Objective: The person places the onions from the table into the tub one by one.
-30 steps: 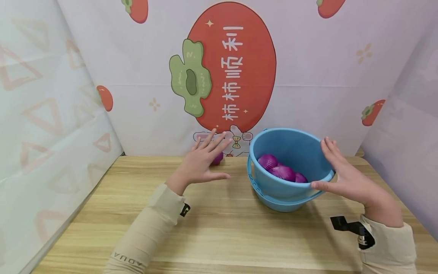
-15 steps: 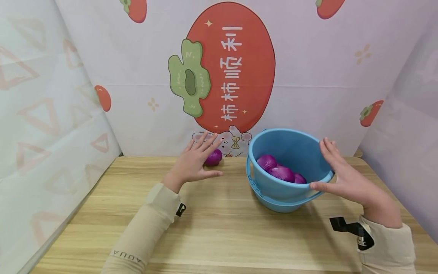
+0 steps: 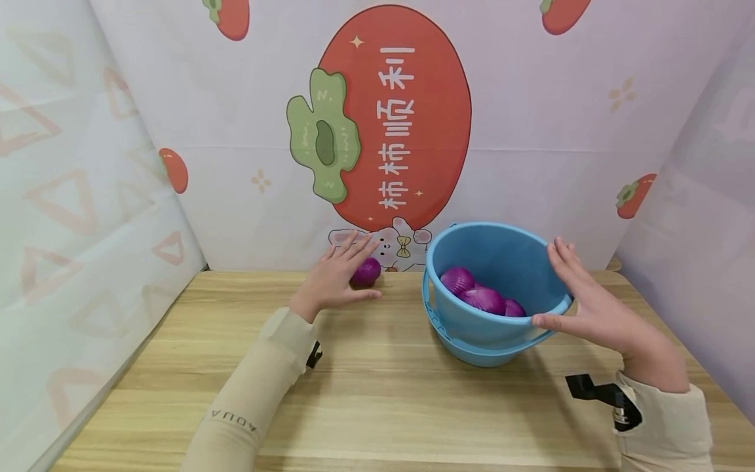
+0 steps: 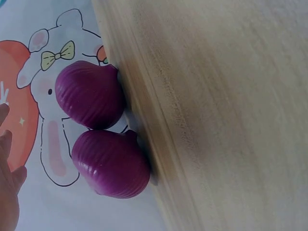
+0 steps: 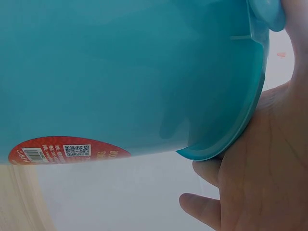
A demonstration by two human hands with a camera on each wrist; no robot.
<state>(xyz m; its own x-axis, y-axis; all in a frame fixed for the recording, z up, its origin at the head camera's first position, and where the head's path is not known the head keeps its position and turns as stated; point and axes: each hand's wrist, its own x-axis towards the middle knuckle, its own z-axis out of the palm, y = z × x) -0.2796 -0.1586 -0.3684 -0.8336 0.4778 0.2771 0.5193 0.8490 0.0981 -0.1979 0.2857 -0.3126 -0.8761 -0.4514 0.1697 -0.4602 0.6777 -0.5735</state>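
Observation:
At the back edge of the wooden table, two purple onions sit side by side, the upper onion (image 4: 89,95) and the lower onion (image 4: 111,163) in the left wrist view. In the head view one onion (image 3: 367,271) shows beside my left hand (image 3: 333,278), whose fingers are extended and thumb held apart. That hand partly hides the spot. My right hand (image 3: 596,308) rests on the right side of a blue bucket's (image 3: 483,344) rim, thumb along the near rim and fingers fairly straight along the far side. Several purple onions (image 3: 482,300) lie inside the bucket.
A light wooden tabletop (image 3: 377,406) runs up to a printed cloth backdrop (image 3: 236,98) with a large persimmon and a rabbit. A pale cloth side wall (image 3: 53,262) bounds the left. The bucket's handle (image 3: 439,324) hangs down on its near side.
My left hand has shifted left and slightly lower, closer to the onions, uncovering more of the one seen in the head view. The right hand and bucket stay in place.

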